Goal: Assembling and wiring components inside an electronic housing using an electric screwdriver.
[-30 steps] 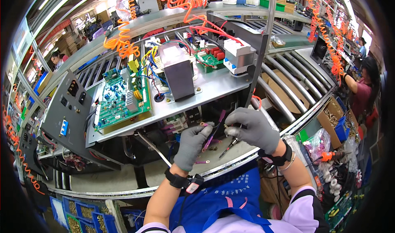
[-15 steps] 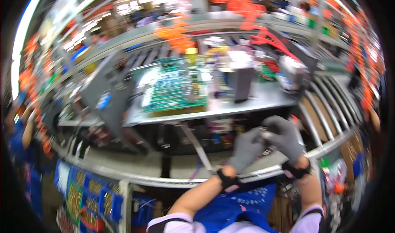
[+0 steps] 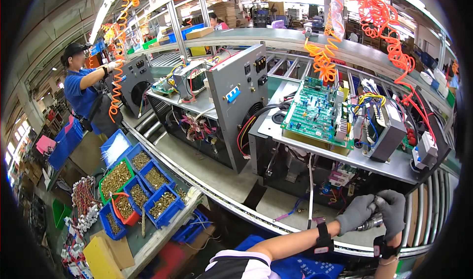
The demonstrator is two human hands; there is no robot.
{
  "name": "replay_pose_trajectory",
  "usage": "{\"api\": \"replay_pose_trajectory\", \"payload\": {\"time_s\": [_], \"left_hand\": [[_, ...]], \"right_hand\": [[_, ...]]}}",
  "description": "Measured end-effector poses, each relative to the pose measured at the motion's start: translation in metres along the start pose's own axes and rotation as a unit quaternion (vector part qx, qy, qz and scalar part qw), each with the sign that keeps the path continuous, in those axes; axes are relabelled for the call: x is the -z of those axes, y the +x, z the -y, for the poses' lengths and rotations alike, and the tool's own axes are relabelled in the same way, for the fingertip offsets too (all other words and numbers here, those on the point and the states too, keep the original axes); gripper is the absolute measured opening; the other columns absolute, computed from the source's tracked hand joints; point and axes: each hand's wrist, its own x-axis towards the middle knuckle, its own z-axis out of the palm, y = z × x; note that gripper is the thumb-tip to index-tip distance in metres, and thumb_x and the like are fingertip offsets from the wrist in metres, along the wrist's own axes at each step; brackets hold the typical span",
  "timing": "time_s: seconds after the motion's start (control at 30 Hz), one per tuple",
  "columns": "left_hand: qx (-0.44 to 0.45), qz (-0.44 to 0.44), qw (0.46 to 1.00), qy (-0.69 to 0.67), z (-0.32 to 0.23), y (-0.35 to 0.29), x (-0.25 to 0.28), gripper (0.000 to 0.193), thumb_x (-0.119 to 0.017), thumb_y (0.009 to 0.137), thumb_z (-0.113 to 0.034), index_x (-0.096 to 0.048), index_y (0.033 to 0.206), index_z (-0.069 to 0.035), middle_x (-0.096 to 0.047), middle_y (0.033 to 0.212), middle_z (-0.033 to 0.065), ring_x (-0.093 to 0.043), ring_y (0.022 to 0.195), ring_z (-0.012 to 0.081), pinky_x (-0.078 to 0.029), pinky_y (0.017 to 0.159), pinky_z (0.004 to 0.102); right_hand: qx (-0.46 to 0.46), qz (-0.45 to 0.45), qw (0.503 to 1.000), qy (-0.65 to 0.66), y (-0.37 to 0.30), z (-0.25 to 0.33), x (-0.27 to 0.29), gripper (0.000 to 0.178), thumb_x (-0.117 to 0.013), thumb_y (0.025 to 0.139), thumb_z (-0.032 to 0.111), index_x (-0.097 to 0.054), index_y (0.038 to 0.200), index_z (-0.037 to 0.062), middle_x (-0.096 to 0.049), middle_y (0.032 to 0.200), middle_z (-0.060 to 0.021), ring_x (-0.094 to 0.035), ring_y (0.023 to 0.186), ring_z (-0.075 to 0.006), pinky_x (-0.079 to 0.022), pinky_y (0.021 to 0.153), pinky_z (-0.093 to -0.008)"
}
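Note:
Both hands wear grey gloves and meet low on the right, in front of the nearer grey metal chassis (image 3: 315, 153). My left hand (image 3: 357, 214) is closed, its fingertips against my right hand (image 3: 392, 212), which is closed too. A small pale thing shows between the fingertips; its kind is hidden. Just below them, a shiny metal cylinder (image 3: 369, 224) lies by the rail, partly covered by the gloves; I cannot tell whether a hand touches it. On the chassis sit a green circuit board (image 3: 315, 112) and a grey boxed part with wires (image 3: 387, 133).
A second chassis with an upright grey panel (image 3: 240, 99) stands left on the roller conveyor (image 3: 226, 207). Blue bins (image 3: 162, 205) of brass-coloured fasteners lie on a side bench. Orange coiled hoses (image 3: 322, 57) hang overhead. A person in blue (image 3: 81, 89) works at the far left.
The view has swung left and sharpened, so the chassis and my hands appear farther right. The fastener bins show more fully. My gloved hands stay together.

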Motion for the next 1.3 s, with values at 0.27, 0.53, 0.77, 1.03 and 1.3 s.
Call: {"api": "replay_pose_trajectory", "payload": {"time_s": [0.27,0.53,0.77,1.03,1.3], "left_hand": [[0.057,-0.018,0.998,0.035,0.041,0.006,-0.022,0.023,-0.055,0.087,-0.02,-0.055,0.087,0.003,-0.059,0.083,0.0275,-0.056,0.084,0.0456,-0.044,0.07,0.0499],[-0.019,-0.176,0.984,0.0,0.068,0.004,-0.052,0.027,-0.055,0.087,-0.019,-0.057,0.106,0.001,-0.06,0.098,0.0255,-0.056,0.09,0.043,-0.047,0.079,0.0441],[0.021,-0.152,0.988,-0.002,0.041,-0.008,-0.059,0.019,-0.057,0.085,-0.017,-0.06,0.095,-0.001,-0.062,0.091,0.0217,-0.059,0.083,0.0375,-0.047,0.072,0.0442],[-0.048,-0.183,0.975,0.119,0.035,-0.006,-0.041,0.018,-0.062,0.082,-0.024,-0.059,0.083,-0.007,-0.061,0.071,0.0186,-0.061,0.069,0.0399,-0.046,0.058,0.0488],[0.044,-0.188,0.974,-0.12,0.049,-0.001,-0.046,0.023,-0.057,0.089,-0.019,-0.065,0.101,-0.002,-0.068,0.091,0.0165,-0.066,0.079,0.0237,-0.051,0.07,0.0347]], "right_hand": [[0.111,-0.082,0.976,-0.171,0.01,-0.013,-0.018,0.015,-0.064,0.068,0.004,-0.067,0.082,-0.0014,-0.063,0.073,-0.0165,-0.058,0.068,-0.0304,-0.045,0.065,-0.0374],[0.11,-0.139,0.966,-0.189,0.009,-0.033,-0.036,0.016,-0.064,0.069,0.007,-0.069,0.084,0.0051,-0.061,0.071,-0.0161,-0.056,0.07,-0.0346,-0.043,0.064,-0.0424],[0.146,-0.199,0.912,-0.327,-0.007,-0.02,-0.036,0.01,-0.067,0.069,0.014,-0.065,0.078,0.0085,-0.058,0.071,-0.0118,-0.054,0.071,-0.0321,-0.04,0.076,-0.042],[0.189,-0.205,0.922,-0.269,-0.002,0.001,-0.037,0.011,-0.07,0.067,0.011,-0.064,0.076,0.0079,-0.059,0.072,-0.0093,-0.054,0.067,-0.0289,-0.044,0.061,-0.0386],[0.123,-0.214,0.922,-0.298,0.001,-0.026,-0.043,0.027,-0.073,0.069,0.02,-0.069,0.094,0.011,-0.06,0.071,-0.0094,-0.056,0.067,-0.029,-0.046,0.062,-0.0402]]}}
